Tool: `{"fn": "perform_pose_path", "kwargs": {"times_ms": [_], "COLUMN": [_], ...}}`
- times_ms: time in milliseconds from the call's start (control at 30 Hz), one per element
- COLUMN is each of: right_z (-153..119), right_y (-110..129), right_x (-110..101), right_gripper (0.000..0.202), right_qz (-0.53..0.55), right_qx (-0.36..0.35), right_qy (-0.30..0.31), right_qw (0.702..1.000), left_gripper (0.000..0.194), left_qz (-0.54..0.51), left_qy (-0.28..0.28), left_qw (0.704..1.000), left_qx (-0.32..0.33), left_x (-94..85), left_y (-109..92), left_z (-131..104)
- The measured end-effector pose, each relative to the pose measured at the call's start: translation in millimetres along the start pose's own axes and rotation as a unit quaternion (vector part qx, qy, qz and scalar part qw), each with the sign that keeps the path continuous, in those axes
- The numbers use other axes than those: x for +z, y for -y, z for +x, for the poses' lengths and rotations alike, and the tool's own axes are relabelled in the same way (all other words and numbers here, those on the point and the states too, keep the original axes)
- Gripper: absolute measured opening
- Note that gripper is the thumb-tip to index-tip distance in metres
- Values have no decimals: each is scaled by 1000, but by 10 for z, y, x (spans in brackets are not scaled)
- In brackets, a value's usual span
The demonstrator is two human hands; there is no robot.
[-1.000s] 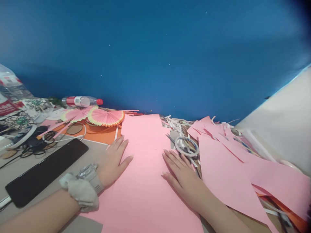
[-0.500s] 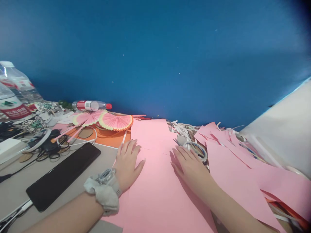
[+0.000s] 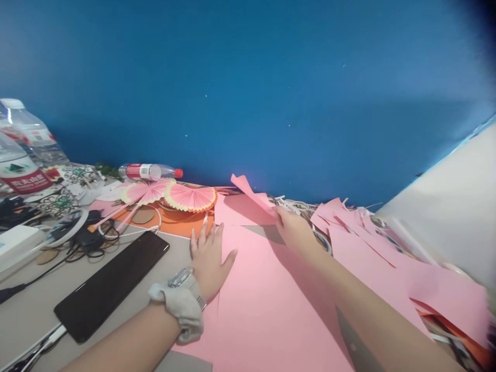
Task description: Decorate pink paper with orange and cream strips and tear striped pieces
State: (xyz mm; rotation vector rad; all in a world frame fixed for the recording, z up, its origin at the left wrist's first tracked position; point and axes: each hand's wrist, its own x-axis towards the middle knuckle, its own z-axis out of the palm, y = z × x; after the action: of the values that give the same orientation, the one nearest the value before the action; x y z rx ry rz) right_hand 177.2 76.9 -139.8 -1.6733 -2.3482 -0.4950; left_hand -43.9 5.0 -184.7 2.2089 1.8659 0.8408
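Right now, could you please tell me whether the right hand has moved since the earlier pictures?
Yes, the right hand has moved forward, nearer the blue wall, and now holds a raised pink paper piece.

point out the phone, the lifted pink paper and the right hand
Phone (image 3: 112,287): head view, middle of screen
Lifted pink paper (image 3: 251,193): head view, curled part
Right hand (image 3: 297,231): head view, its middle

We look across a tabletop (image 3: 174,258): a paper sheet (image 3: 263,310) lies directly before us, a phone (image 3: 112,287) to its left. Behind the phone sit 2 paper fans (image 3: 191,197), a bottle (image 3: 151,171) on its side behind them, near the wall (image 3: 248,93). More sheets (image 3: 368,268) overlap at right; upright bottles (image 3: 17,160) stand far left.
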Motion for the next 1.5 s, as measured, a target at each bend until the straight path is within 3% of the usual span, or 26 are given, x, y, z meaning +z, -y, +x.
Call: {"fn": "perform_pose_path", "kwargs": {"times_ms": [167,567,733,867,1000,1267,1333,1500], "right_z": [-4,111,236,286,317,325,297,107], "right_y": [-4,110,122,109,-41,-598,-623,-460], "right_x": [-13,192,283,288,105,-548,-636,-680], "right_gripper": [28,27,20,22,19,24,25,24], "right_qz": [28,6,13,49,119,183,184,179], "right_qx": [-56,-142,-112,-47,-1,86,80,-17], "right_qy": [-24,38,59,29,-38,-165,-163,-72], "right_qw": [998,989,992,997,992,965,966,981], "left_gripper": [51,43,42,42,41,41,40,36], "left_qz": [-43,-84,-92,-103,-117,-138,-142,-153], "left_qy": [4,-25,-44,-60,-69,-76,-77,-73], "left_qw": [999,994,992,991,989,987,986,985], "left_qx": [-20,-69,-70,-68,-59,-36,-31,-21], "left_x": [-21,-8,7,8,21,49,51,67], "left_y": [3,28,25,28,50,88,91,108], "left_z": [68,126,125,122,129,140,138,139]}}
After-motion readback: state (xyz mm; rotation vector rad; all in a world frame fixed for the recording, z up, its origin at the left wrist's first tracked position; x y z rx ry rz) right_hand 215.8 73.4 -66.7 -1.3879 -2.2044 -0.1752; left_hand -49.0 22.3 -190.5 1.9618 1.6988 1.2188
